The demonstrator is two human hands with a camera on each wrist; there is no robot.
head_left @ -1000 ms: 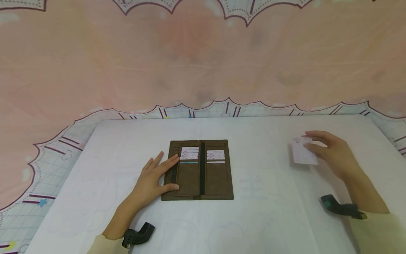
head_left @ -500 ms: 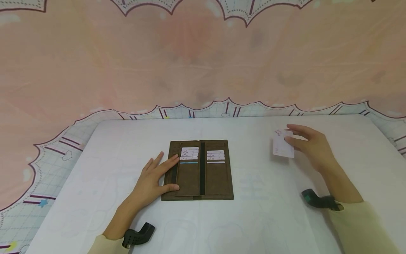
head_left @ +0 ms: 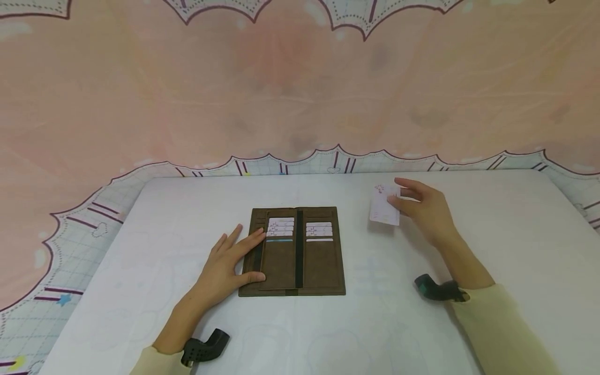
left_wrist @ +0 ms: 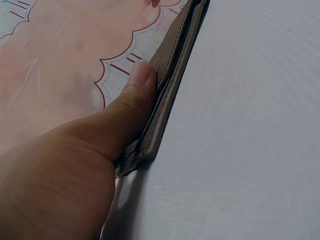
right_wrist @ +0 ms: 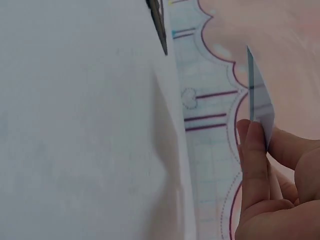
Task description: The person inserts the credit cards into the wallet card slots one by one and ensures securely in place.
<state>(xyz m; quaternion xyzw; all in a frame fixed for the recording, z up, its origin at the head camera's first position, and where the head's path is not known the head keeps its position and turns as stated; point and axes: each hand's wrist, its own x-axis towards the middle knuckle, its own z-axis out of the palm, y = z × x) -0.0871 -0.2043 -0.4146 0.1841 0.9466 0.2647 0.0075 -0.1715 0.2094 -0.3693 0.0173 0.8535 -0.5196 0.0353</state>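
A brown wallet (head_left: 321,265) lies unfolded on the table, several cards tucked in the slots of both halves and a dark strip down its middle. Across its left edge rests my left hand (head_left: 229,265), fingers spread and thumb flat on the leather. In the left wrist view the thumb (left_wrist: 135,95) lies along the wallet's edge (left_wrist: 167,100). To the right of the wallet and above the table, my right hand (head_left: 422,208) pinches a white card (head_left: 382,211) with small pink print. The right wrist view has the card (right_wrist: 262,100) nearly edge-on between thumb and fingers.
The white tabletop (head_left: 300,338) surrounds the wallet. Behind it hangs a peach cloth (head_left: 300,94) with a scalloped, patterned border. Each wrist carries a black camera mount, the left one (head_left: 206,346) and the right one (head_left: 438,289).
My right hand has moved left and slightly away from me with the card, coming nearer the wallet. The left hand and the wallet have stayed put.
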